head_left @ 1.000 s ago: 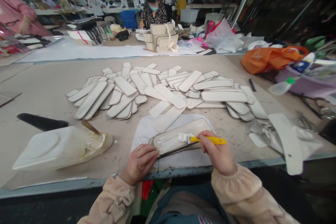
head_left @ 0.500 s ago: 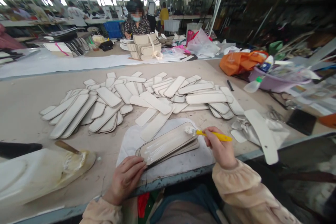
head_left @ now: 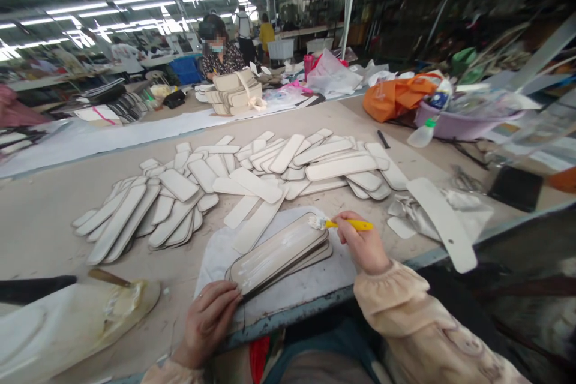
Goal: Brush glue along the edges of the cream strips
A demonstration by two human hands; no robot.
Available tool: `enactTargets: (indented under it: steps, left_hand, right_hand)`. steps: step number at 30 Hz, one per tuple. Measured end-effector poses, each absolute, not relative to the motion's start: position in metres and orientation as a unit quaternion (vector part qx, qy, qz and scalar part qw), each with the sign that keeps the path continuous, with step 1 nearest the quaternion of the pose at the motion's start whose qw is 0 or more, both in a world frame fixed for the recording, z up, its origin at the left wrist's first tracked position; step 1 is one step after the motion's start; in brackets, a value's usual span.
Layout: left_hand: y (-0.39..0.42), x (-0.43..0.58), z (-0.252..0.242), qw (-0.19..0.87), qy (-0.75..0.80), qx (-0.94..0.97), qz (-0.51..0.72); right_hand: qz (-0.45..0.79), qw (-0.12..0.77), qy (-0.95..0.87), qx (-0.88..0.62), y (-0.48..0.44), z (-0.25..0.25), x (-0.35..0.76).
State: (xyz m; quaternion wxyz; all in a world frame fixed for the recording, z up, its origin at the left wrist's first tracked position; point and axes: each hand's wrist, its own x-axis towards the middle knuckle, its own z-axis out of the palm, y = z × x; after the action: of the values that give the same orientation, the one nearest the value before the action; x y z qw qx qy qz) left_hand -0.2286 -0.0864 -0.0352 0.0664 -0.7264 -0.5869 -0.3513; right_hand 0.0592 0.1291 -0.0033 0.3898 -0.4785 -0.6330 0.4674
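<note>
My right hand (head_left: pixel 362 243) is closed on a yellow-handled brush (head_left: pixel 348 224); its white, glue-laden bristles touch the far right end of the top piece of a small stack of long beige rounded strips (head_left: pixel 279 252). The stack lies on a white sheet (head_left: pixel 310 279) near the table's front edge. My left hand (head_left: pixel 207 321) presses its curled fingertips on the stack's near left end, holding it down. The top strip shines with wet streaks.
Many loose beige strips (head_left: pixel 252 177) are spread across the table behind the stack. A white glue container (head_left: pixel 67 318) with a wooden stick stands at the left. Cut scraps (head_left: pixel 432 213) lie right; an orange bag (head_left: pixel 396 93) and a purple basin (head_left: pixel 463 123) behind. A person sits at the far table.
The view has swung right and tilted. My right hand has drawn the brush along the top strip to its far right end; my left hand stays on the near end.
</note>
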Motion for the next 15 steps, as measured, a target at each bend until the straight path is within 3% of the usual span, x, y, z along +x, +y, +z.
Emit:
enactTargets:
  steps: [7, 15]
  left_hand:
    - [-0.063, -0.243, 0.002, 0.024, -0.653, -0.663, -0.365]
    - [0.092, -0.251, 0.033, 0.063, -0.644, -0.733, -0.211]
  right_hand:
    - [0.562, 0.518, -0.511, -0.393, 0.119, 0.008, 0.073]
    - [0.585, 0.583, -0.423, -0.373, 0.139, 0.009, 0.073]
